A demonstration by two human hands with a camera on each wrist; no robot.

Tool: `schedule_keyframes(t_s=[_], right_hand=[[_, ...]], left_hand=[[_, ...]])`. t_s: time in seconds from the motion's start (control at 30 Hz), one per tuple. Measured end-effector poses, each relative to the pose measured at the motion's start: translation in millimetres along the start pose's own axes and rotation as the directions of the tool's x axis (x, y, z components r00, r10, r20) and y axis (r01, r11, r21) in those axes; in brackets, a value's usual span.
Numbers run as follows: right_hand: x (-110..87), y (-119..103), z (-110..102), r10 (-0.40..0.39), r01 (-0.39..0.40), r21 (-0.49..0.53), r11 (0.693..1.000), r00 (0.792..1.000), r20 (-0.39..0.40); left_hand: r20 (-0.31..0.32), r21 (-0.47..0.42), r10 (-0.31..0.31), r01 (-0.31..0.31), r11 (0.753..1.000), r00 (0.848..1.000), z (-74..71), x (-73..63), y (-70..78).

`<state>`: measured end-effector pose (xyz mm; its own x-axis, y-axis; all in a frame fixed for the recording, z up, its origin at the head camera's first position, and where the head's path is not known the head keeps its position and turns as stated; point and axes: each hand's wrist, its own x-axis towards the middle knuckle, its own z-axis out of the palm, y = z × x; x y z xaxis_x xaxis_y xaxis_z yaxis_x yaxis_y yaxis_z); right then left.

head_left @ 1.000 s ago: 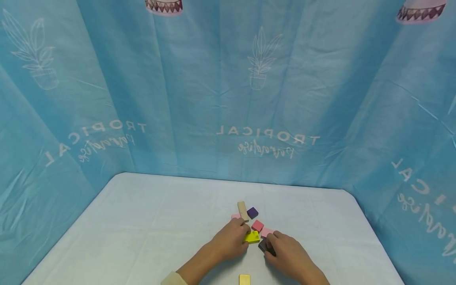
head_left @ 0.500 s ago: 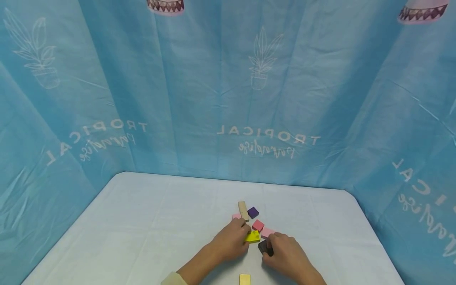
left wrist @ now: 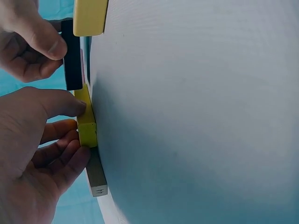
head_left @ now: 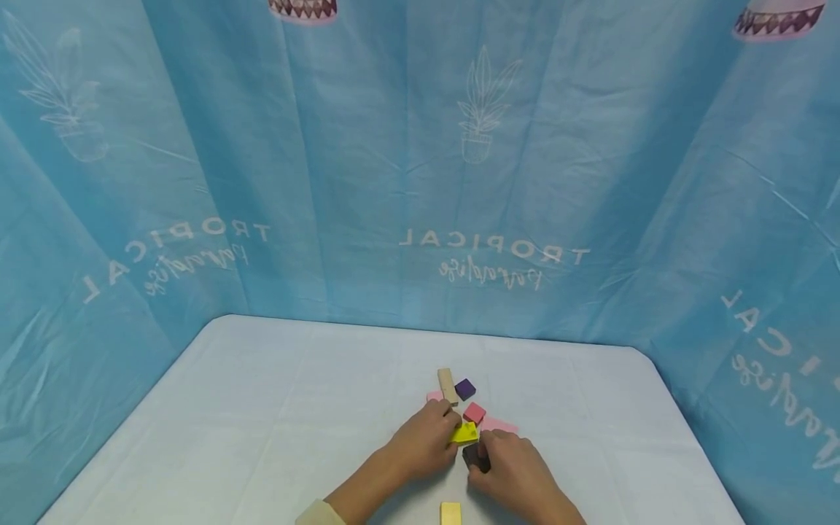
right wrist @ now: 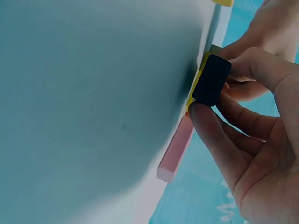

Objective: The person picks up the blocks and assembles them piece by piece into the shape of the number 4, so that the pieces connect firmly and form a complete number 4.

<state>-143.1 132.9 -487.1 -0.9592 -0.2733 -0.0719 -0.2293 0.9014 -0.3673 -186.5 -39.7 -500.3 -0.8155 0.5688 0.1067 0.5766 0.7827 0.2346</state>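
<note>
My left hand [head_left: 425,441] pinches a bright yellow block [head_left: 466,433] on the white table, thumb on one side and fingers on the other. In the left wrist view, the yellow block [left wrist: 87,133] lies flat against the cloth. Just right of it, my right hand [head_left: 515,467] grips a black block [head_left: 474,457] between thumb and fingers. The right wrist view has that black block [right wrist: 212,80] raised a little off the cloth, in front of the yellow one. Part of the black block is hidden behind my right fingers in the head view.
Beyond my hands lie a long pink block [head_left: 502,425], a red-pink block [head_left: 475,413], a purple block [head_left: 465,389], a plain wooden block [head_left: 448,385] and a partly covered pink block [head_left: 434,396]. A pale yellow block [head_left: 450,513] lies nearer me. Blue curtains [head_left: 367,182] surround the table.
My right hand has shifted left with the black block, closer to the yellow one, uncovering more of the long pink block. My left hand stays in place.
</note>
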Motion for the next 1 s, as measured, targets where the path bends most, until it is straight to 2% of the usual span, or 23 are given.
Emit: schedule_keyframes(t_s=[0.3, 0.7, 1.0], right_hand=[[0.0, -10.5, 2.6, 0.032, -0.033, 0.057, 0.998, 0.999, 0.017], [-2.6, -15.1, 11.7, -0.01, 0.012, 0.042, 0.999, 0.999, -0.043], [-0.1, -20.9, 10.9, 0.069, -0.077, 0.148, 0.986, 0.996, 0.058]], left_hand=[[0.021, -0.007, 0.01, -0.01, 1.0, 1.0, -0.4, -0.5, -1.6], [0.02, -0.014, 0.032, -0.032, 0.999, 0.999, -5.1, -1.2, -0.9], [0.024, -0.016, 0.06, -0.059, 0.998, 0.998, -4.7, -1.6, -6.7]])
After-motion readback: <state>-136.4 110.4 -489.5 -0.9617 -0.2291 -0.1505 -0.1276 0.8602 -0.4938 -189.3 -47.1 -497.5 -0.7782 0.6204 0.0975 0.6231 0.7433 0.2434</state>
